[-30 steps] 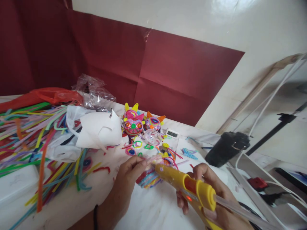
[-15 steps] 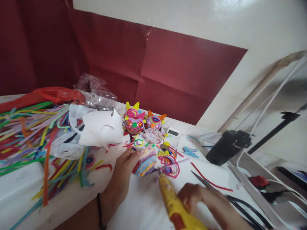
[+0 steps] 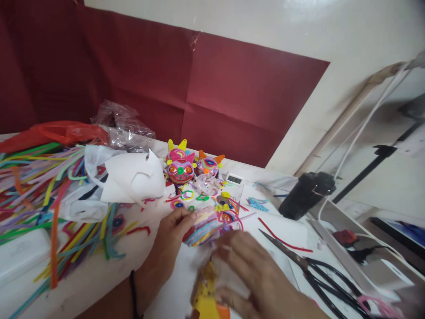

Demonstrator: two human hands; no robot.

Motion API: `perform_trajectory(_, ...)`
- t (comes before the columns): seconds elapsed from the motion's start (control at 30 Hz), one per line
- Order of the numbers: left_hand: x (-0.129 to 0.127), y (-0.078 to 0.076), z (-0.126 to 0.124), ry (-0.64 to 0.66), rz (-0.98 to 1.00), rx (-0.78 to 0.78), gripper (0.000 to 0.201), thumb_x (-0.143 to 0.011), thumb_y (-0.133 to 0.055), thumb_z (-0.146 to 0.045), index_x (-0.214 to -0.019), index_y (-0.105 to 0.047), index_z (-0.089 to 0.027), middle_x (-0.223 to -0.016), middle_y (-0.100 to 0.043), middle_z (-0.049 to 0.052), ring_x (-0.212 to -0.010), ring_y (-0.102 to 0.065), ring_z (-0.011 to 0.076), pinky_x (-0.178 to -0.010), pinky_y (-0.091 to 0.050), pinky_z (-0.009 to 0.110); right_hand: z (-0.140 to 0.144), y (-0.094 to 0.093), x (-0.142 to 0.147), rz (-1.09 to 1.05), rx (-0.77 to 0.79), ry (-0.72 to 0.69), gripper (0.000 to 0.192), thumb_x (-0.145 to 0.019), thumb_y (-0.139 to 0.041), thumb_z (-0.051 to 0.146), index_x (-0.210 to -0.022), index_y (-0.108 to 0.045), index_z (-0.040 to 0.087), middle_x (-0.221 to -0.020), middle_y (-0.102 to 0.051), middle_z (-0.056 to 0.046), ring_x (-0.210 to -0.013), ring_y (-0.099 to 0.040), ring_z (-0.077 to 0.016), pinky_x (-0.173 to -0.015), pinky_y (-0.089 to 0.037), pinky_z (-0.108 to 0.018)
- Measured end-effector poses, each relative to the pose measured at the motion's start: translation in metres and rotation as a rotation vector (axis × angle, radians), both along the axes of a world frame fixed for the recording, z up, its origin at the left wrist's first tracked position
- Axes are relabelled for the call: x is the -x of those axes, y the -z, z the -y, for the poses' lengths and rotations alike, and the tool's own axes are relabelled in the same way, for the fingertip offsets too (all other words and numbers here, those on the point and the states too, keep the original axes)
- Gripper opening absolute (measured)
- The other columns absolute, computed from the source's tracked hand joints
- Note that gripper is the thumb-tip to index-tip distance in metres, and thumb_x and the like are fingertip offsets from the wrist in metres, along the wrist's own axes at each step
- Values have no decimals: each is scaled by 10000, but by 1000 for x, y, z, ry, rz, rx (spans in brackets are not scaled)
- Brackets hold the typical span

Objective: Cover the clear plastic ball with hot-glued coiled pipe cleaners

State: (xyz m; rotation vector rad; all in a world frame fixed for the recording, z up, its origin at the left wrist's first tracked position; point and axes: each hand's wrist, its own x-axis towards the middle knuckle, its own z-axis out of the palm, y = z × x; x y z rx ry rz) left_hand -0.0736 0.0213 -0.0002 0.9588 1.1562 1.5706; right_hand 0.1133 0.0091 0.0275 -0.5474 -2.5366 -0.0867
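Head view. The left hand [image 3: 169, 235] rests on the white desk [image 3: 109, 274], its fingers [image 3: 186, 217] pressed against the near side of a small striped ball [image 3: 202, 226] wound from coloured strands, which sits on the desk just in front of the person. The right hand [image 3: 255, 274] is blurred, palm down, over a yellow glue gun [image 3: 206, 297] at the lower edge; whether its fingers are closed on the gun cannot be told. Behind the striped ball lie loose coloured coils and loops [image 3: 229, 217], and farther back stand three finished round figures [image 3: 186, 166] with pointed ears. To the left: a heap of coloured pipe cleaners [image 3: 40, 190], a sheet of white paper [image 3: 133, 177], a crumpled clear bag [image 3: 122, 126] and a red bag [image 3: 56, 133]. To the right: black scissors [image 3: 318, 274], a red strand [image 3: 282, 239], a black cylindrical object [image 3: 305, 199] and a small digital display [image 3: 234, 179]. Dark red paper [image 3: 232, 97] covers the wall behind.
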Motion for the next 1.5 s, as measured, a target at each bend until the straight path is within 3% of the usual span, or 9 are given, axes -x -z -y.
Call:
perform_trajectory(0.07,-2,-1,2,37,-36,14,222,-677,-671,-317,-561,-529,-192,-547,-497,-42,-553,-430,137,-537,-338,260,-9,-18,3,-120,-36,53,328,-925,-534,336,-1186,-528,137,-1122,-626,-153,-1068,-550,-277,-903,-440,-408)
perform_trajectory(0.13,-4,-2,3,59,-69,23,242,-680,-660,-329,-551,-506,-194,-521,-462,-53,-537,-400,129,-529,-319,258,-21,-23,8,-143,-23,95,323,-918,-557,292,-1206,-535,147,-1140,-611,-150,-1091,-529,-285,-926,-420,-437)
perform_trajectory(0.27,-5,-4,5,85,-91,17,271,-690,-636,-355,-535,-482,-195,-499,-406,-64,-515,-350,117,-514,-294,254,-43,-16,17,-193,18,97,133,-931,-525,199,-1011,-622,159,-978,-650,-117,-981,-569,-261,-848,-444,-417)
perform_trajectory(0.4,-6,-2,5,138,-81,26,288,-703,-643,-370,-538,-486,-192,-504,-398,-61,-519,-347,116,-508,-277,250,-49,-15,15,-247,187,68,118,-934,-517,181,-892,-627,179,-842,-655,-71,-865,-593,-221,-798,-455,-373)
perform_trajectory(0.53,-7,-2,7,196,86,7,201,-716,-620,-330,-581,-557,-194,-555,-494,-30,-568,-429,146,-554,-346,267,-48,-19,13,-299,281,73,128,-918,-547,200,-828,-637,188,-811,-669,-57,-824,-612,-212,-764,-464,-350)
perform_trajectory(0.73,-6,-7,10,235,163,17,117,-624,-533,-214,-574,-634,-187,-588,-570,6,-580,-484,172,-558,-393,284,-47,-18,13,-335,261,142,119,-889,-572,190,-800,-650,205,-778,-693,-41,-802,-633,-219,-757,-460,-354)
perform_trajectory(1.13,-5,5,7,365,97,-52,112,-815,-589,-253,-794,-681,-193,-707,-608,6,-722,-550,184,-699,-418,301,-47,-20,11,-413,237,188,108,-882,-586,192,-800,-655,204,-779,-701,-33,-771,-636,-206,-753,-448,-356)
perform_trajectory(1.33,-5,3,8,324,6,-78,144,-814,-617,-303,-829,-698,-186,-788,-664,31,-749,-550,186,-702,-418,288,-43,-20,13,-432,90,132,91,-895,-569,158,-871,-634,217,-797,-700,-34,-788,-634,-206,-801,-429,-389)
perform_trajectory(1.5,-5,5,6,278,-45,-81,157,-820,-616,-326,-845,-695,-192,-822,-686,36,-794,-582,203,-730,-433,295,-41,-21,10,-387,32,164,87,-907,-556,157,-936,-615,214,-865,-696,-53,-844,-630,-215,-793,-439,-383)
